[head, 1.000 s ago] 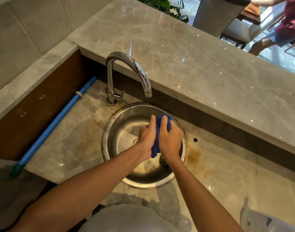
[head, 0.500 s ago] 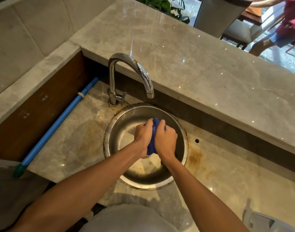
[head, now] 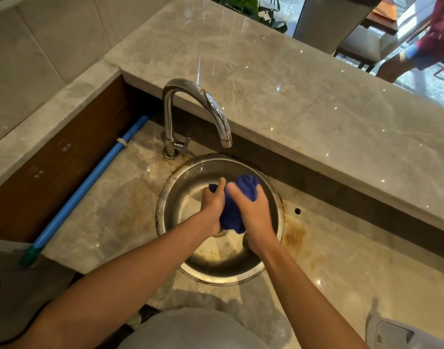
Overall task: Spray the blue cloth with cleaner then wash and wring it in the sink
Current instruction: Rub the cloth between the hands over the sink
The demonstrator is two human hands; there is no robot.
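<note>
The blue cloth (head: 232,214) is bunched up between both my hands, over the round steel sink (head: 180,197). My left hand (head: 214,204) grips its left side, and a dark corner pokes out past the thumb. My right hand (head: 253,212) clasps the right side, with a rounded wad of cloth bulging above the fingers. The chrome tap (head: 198,107) curves over the sink's far rim; no water shows at its spout. The sink floor holds droplets and some foam.
A blue mop handle (head: 90,182) lies along the wooden wall at the left. A raised marble ledge (head: 291,96) runs behind the sink. A white spray bottle top (head: 397,333) sits at the bottom right. Another person stands at the far right.
My hands have shifted on the cloth: the right hand slid forward and right, more cloth now bulges above it, and the two hands sit further apart.
</note>
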